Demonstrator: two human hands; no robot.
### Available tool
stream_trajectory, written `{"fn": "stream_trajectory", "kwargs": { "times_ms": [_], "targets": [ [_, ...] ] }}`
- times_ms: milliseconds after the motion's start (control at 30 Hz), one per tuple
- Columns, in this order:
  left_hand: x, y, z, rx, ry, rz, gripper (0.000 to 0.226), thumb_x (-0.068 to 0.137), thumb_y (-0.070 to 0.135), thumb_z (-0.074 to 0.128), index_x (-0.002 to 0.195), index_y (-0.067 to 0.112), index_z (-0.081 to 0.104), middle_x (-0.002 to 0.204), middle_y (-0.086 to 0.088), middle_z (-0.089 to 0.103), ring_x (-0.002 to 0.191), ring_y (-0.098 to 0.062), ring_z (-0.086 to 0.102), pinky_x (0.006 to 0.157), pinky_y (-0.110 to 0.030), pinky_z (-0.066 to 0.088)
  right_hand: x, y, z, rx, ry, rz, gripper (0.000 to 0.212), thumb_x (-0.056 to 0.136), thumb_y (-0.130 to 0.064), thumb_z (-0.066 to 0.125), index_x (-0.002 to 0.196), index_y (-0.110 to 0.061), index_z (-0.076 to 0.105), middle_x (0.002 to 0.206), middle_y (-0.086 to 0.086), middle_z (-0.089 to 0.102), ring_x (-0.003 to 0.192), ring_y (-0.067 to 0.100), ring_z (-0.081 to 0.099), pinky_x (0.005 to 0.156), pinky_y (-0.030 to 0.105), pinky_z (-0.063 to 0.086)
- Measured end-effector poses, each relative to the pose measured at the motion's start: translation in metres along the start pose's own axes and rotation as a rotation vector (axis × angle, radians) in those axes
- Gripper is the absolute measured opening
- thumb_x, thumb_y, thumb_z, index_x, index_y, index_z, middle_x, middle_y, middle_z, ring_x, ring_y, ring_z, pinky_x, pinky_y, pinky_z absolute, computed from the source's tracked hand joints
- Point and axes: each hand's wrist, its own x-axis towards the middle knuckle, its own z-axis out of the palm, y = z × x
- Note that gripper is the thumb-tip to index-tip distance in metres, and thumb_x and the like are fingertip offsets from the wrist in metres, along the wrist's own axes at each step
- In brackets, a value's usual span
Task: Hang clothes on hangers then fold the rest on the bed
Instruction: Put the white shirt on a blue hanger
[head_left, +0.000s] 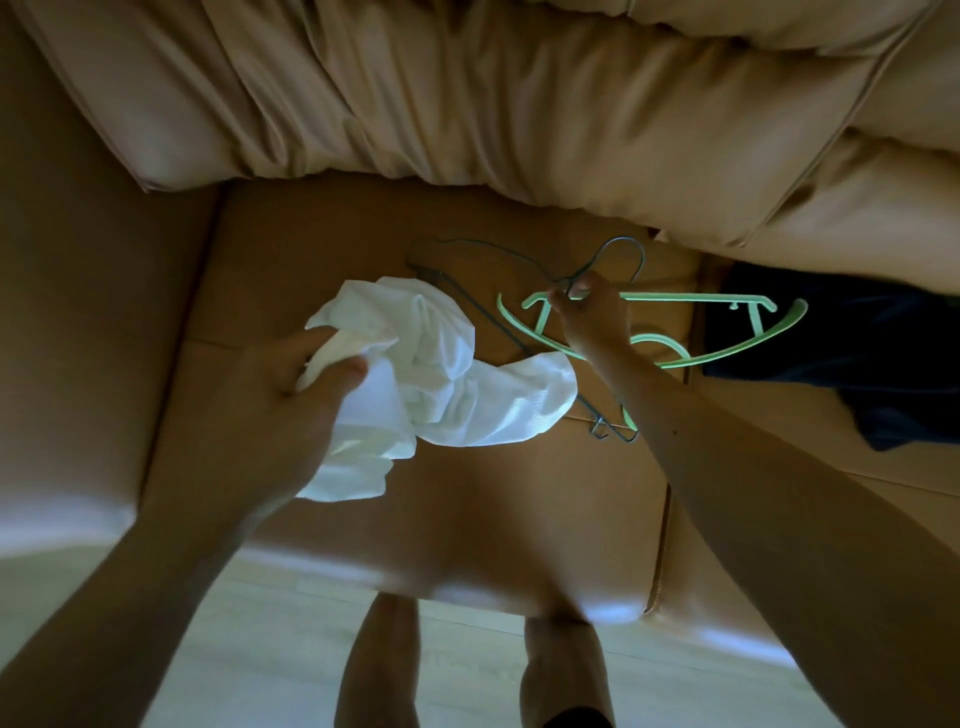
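Clearly the white garment (441, 374) is the piece in play: it lies bunched on the bed (467, 519), with the left hand (291, 384) gripping a fistful of its near edge, fingers curled into the cloth. Just across it, the right hand (592, 317) pinches the neck of a hanger where the pile of hangers crosses.

The likely trouble is that pile. The pale green plastic hangers (675, 299) and the thin dark wire hangers (491, 326) overlap under and beyond the right hand, so lifting one may drag the others along by their hooks or scatter them. One wire hanger also runs under the garment's far edge, between the two hands, and could snag the cloth as it rises. The garment is crumpled, so its neck opening is hard to find one-handed; a hanger pushed in blindly may go through a sleeve instead.

By count: one white garment; one dark blue garment (831, 353) on the bed, well out past the right hand; two green hangers, I judge; at least two dark wire hangers, though their overlap keeps the number uncertain. Tan cushions (519, 104) lie beyond both hands.
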Motion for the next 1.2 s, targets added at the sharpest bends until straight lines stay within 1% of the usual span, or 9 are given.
{"fn": "stream_trajectory", "kwargs": {
  "times_ms": [133,233,400,533,633,800,900,1033,1200],
  "targets": [
    [0.0,0.016,0.002,0.001,-0.023,0.001,0.044,0.08,0.043,0.06,0.098,0.005,0.07,0.1,-0.031,0.064,0.076,-0.03,0.059,0.067,-0.037,0.047,-0.02,-0.023,-0.015,0.032,0.008,-0.111,0.042,0.09,-0.05,0.048,0.076,-0.014,0.065,0.066,0.001,0.061,0.081,0.034,0.065,0.063,0.031,0.034],
    [-0.008,0.033,-0.009,0.003,-0.047,0.003,0.042,0.082,0.042,0.057,0.102,0.007,0.07,0.099,-0.028,0.065,0.081,-0.038,0.062,0.071,-0.046,0.051,-0.051,-0.043,-0.043,0.002,0.081,-0.244,0.038,0.1,-0.042,0.045,0.089,-0.014,0.069,0.082,0.004,0.071,0.08,0.031,0.066,0.063,0.034,0.044],
    [-0.031,0.072,-0.056,-0.015,-0.052,0.038,0.029,0.092,0.018,0.054,0.116,0.028,0.067,0.1,0.01,0.067,0.094,-0.011,0.063,0.075,-0.031,0.048,-0.126,-0.093,-0.129,-0.104,0.157,-0.387,0.042,0.107,-0.042,0.039,0.097,-0.009,0.064,0.083,0.014,0.065,0.082,0.039,0.062,0.065,0.034,0.035],
    [-0.06,0.113,-0.111,0.018,-0.053,0.099,0.069,0.072,0.034,0.046,0.141,0.029,0.055,0.138,-0.004,0.059,0.124,-0.024,0.056,0.104,-0.049,0.047,-0.193,-0.154,-0.218,-0.013,0.191,-0.689,0.036,0.106,-0.034,0.034,0.107,-0.011,0.062,0.066,0.007,0.06,0.059,0.025,0.053,0.057,0.033,0.031],
    [-0.088,0.158,-0.147,0.13,-0.071,0.178,0.065,0.086,0.022,0.047,0.15,0.024,0.044,0.153,-0.006,0.045,0.137,-0.024,0.044,0.114,-0.04,0.037,-0.229,-0.195,-0.287,0.115,0.122,-0.653,0.046,0.099,-0.048,0.03,0.095,-0.013,0.06,0.06,0.0,0.049,0.053,0.017,0.045,0.058,0.037,0.04],
    [-0.129,0.232,-0.202,0.345,-0.021,0.367,0.068,0.094,0.003,0.054,0.156,0.02,0.03,0.161,0.001,0.022,0.147,-0.017,0.022,0.101,-0.009,0.013,-0.285,-0.255,-0.401,0.326,0.106,-0.885,0.036,0.107,-0.041,0.031,0.108,-0.018,0.059,0.061,0.003,0.037,0.054,0.012,0.037,0.054,0.027,0.031],
    [-0.155,0.276,-0.23,0.342,-0.085,0.373,0.072,0.093,0.01,0.054,0.157,0.026,0.024,0.157,0.006,0.027,0.144,-0.015,0.026,0.105,-0.02,0.02,-0.311,-0.28,-0.451,0.331,-0.009,-0.951,0.03,0.109,-0.038,0.037,0.098,-0.023,0.062,0.061,0.009,0.037,0.054,0.013,0.034,0.052,0.027,0.028],
    [-0.188,0.325,-0.254,0.374,-0.108,0.444,0.078,0.094,0.001,0.054,0.158,0.027,0.017,0.146,0.01,0.03,0.13,-0.009,0.031,0.098,-0.024,0.027,-0.336,-0.303,-0.487,0.167,-0.076,-1.015,0.028,0.104,-0.017,0.042,0.087,-0.012,0.064,0.062,-0.024,0.052,0.055,-0.002,0.045,0.056,0.01,0.033],
    [-0.227,0.37,-0.272,0.545,-0.044,0.591,0.091,0.079,0.024,0.061,0.157,0.038,0.016,0.158,0.006,0.027,0.142,-0.018,0.028,0.106,-0.03,0.028,-0.363,-0.335,-0.491,-0.003,-0.019,-1.125,0.039,0.105,-0.044,0.04,0.087,-0.018,0.062,0.07,0.004,0.059,0.063,0.019,0.057,0.063,0.043,0.048]
  ]
}}
